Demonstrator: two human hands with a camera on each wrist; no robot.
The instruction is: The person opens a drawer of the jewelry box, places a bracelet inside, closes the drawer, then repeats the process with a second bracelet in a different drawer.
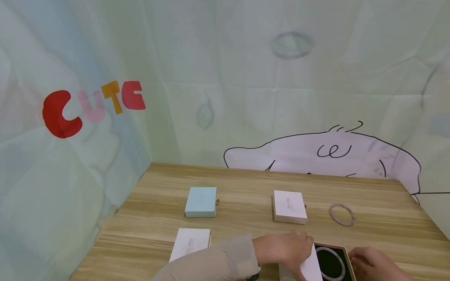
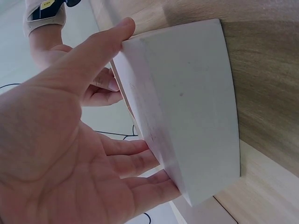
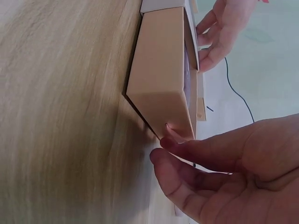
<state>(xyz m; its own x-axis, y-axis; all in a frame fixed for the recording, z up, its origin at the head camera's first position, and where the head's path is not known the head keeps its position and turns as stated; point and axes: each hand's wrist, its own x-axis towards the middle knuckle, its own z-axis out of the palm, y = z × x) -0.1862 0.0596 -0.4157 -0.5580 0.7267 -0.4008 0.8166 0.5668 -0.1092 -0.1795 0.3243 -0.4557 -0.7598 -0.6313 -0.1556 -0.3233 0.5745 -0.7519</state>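
On the table (image 1: pixel 242 218), the drawer (image 3: pixel 156 53) bearing a bangle (image 1: pixel 342 262) is seemingly only partly drawn out, its white sleeve (image 1: pixel 310 268) gripped by the left hand (image 1: pixel 286 248), its ribbon (image 3: pixel 174 134) pinched by the right hand (image 1: pixel 374 264).

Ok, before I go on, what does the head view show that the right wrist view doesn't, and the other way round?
Only head: the blue box and the dark lining of the tan drawer.
Only right wrist: the pink tab on that drawer's front, apparently pinched by the right hand.
Both: the left hand on the white cover, and the right hand at the drawer's end.
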